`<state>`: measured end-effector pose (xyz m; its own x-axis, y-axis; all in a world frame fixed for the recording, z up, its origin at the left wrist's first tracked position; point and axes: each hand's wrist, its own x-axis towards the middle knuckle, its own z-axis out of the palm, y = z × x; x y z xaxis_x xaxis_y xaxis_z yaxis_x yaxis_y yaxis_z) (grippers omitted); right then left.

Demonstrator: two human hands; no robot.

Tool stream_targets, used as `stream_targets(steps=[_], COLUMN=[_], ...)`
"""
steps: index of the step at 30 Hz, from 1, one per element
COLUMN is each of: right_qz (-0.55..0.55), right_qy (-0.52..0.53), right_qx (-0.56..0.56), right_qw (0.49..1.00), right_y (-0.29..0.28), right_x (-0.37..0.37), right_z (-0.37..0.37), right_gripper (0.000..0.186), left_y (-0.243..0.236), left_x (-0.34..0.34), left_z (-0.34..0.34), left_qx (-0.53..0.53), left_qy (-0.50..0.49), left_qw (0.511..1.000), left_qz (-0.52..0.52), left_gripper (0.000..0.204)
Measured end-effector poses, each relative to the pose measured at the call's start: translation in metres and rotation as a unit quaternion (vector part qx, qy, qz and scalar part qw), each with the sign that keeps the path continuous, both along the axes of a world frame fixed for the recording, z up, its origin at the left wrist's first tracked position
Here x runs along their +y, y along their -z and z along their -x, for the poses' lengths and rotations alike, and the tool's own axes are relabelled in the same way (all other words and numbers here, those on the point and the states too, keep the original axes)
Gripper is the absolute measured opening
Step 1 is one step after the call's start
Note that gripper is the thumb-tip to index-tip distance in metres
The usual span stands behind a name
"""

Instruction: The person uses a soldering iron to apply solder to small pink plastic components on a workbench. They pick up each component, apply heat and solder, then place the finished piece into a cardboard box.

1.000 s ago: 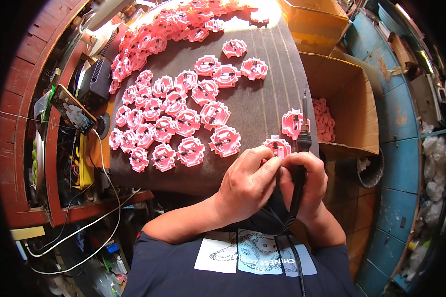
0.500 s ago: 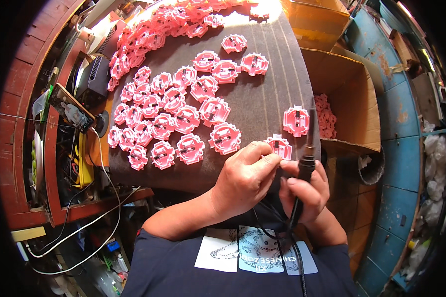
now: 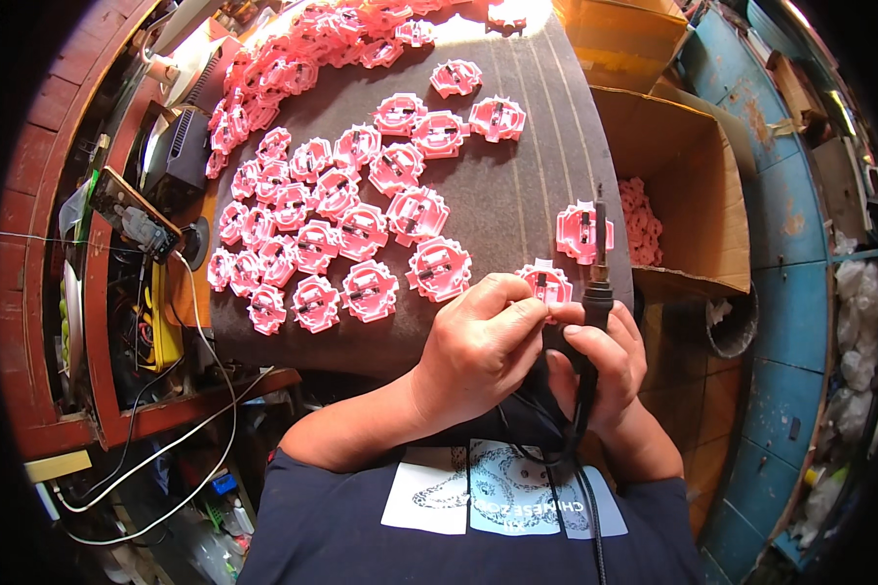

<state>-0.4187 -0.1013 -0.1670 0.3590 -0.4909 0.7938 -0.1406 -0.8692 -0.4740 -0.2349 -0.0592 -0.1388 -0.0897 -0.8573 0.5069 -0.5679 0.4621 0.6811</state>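
My right hand (image 3: 607, 366) is closed around a soldering iron (image 3: 598, 291) by its black handle; the metal shaft points away from me, and its cord runs down over my shirt. My left hand (image 3: 483, 336) is pinched, thumb against forefinger, at the lower edge of a pink plastic part (image 3: 544, 281) with small dark pieces set in it. Whatever sits between those fingertips is hidden. Just beyond lies a second pink part (image 3: 576, 232), partly covered by the iron's shaft. To the left, several like parts (image 3: 439, 268) lie spread in rows on the dark tabletop (image 3: 502, 210).
A heap of pink parts (image 3: 273, 73) covers the table's far left. At the right edge stands an open cardboard box (image 3: 693, 195) with pink parts inside. On the left are a propped phone (image 3: 137, 216), a black device (image 3: 180, 156) and loose white cables (image 3: 229, 390).
The soldering iron has swung so its shaft now stands out lengthwise, pointing away over the second pink part. My left hand keeps its pinch by the nearer part. The view has shifted slightly.
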Motion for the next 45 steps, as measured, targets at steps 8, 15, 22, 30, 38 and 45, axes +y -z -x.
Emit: stream_targets(steps=[8,15,22,30,38,45], right_qz=[-0.036,-0.044,-0.025,-0.023,-0.025,-0.045], right_qy=[-0.003,-0.043,-0.065,-0.057,-0.053,-0.025], right_qx=[-0.056,0.024,0.042,0.053,0.058,0.012], right_qw=[0.998,0.998,0.997,0.997,0.997,0.999], right_y=[0.003,-0.023,-0.025,-0.025,-0.026,-0.026], right_x=[0.006,0.016,0.016,0.017,0.017,0.020], right_z=[0.035,0.056,0.058,0.057,0.056,0.058], right_gripper=[0.073,0.027,0.023,0.023,0.025,0.029], left_y=[0.001,0.001,0.000,-0.001,0.000,-0.001], left_x=[-0.002,-0.001,-0.001,-0.002,-0.002,-0.002], left_z=[0.001,0.001,0.001,0.003,0.002,0.002], left_qx=[-0.027,-0.033,-0.035,-0.034,-0.036,-0.034], left_qy=[-0.001,-0.007,-0.008,-0.007,-0.007,-0.005], left_qw=[1.000,0.999,0.999,0.999,0.999,0.999], left_qz=[0.015,0.013,0.007,0.009,0.007,0.007], left_gripper=[0.027,0.027,0.027,0.027,0.027,0.026])
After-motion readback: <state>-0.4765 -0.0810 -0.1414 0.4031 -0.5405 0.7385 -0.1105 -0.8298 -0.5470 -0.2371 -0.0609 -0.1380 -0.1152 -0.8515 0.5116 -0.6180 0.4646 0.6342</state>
